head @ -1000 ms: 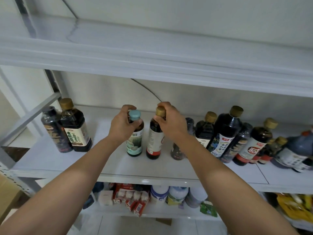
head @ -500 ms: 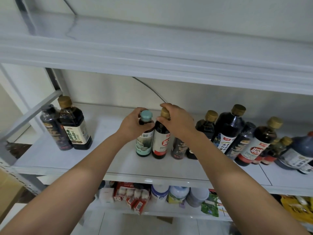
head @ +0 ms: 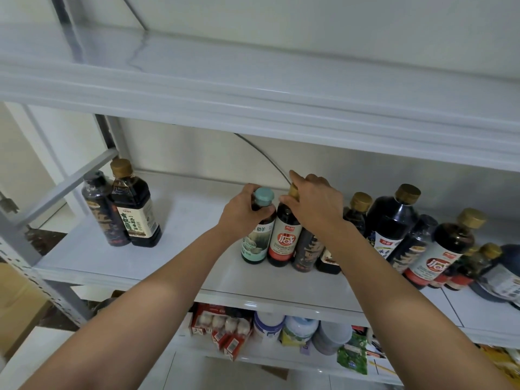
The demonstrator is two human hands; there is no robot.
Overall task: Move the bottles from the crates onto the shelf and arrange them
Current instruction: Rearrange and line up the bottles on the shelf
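Gripping the teal-capped bottle [head: 254, 244] by the neck with the left hand [head: 244, 213], the red-labelled bottle [head: 284, 240] by the cap with the right hand [head: 315, 205], both upright and touching on the shelf [head: 183, 260].

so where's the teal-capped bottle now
Head view: the teal-capped bottle stands centre on the shelf, its neck in the left hand, left of the red-labelled bottle the right hand holds.

I am viewing a white metal shelving unit [head: 180, 220], its upper board [head: 253, 88] spanning the frame. A grey perforated upright [head: 45, 282] and diagonal brace [head: 67, 190] are standing at left. A pale wall [head: 365, 170] is backing it, with a thin dark cable [head: 263, 154] arcing across. White floor tiles [head: 230, 372] are showing below.
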